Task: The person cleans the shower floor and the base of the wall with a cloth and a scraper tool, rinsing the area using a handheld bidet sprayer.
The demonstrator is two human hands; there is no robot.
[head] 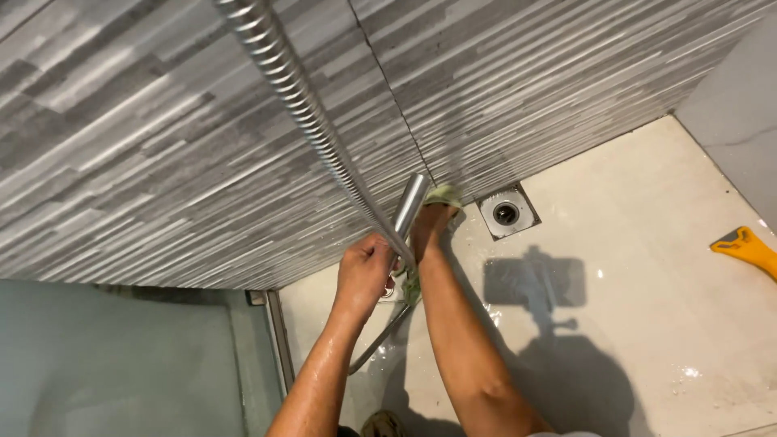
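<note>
1. While we look down into a shower corner of grey striped wall tiles [162, 146], our left hand [364, 271] closes its fingers around the slim chrome shower handset [409, 206].
2. Our right hand [429, 226] presses a pale green cloth [443, 195] against the handset's upper end, fingers curled on it.
3. The ribbed metal hose [299, 97] runs overhead.
4. The wet cream floor [631, 243] holds a square steel drain [507, 212] and a yellow scraper [749, 249].

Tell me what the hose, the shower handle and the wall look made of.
Hose: ribbed, shiny, likely chromed metal. Shower handle: smooth mirror-like tube, probably polished metal or chromed plastic. Wall: grey striped tiles, matte, a seam showing; seemingly ceramic or stone.
</note>
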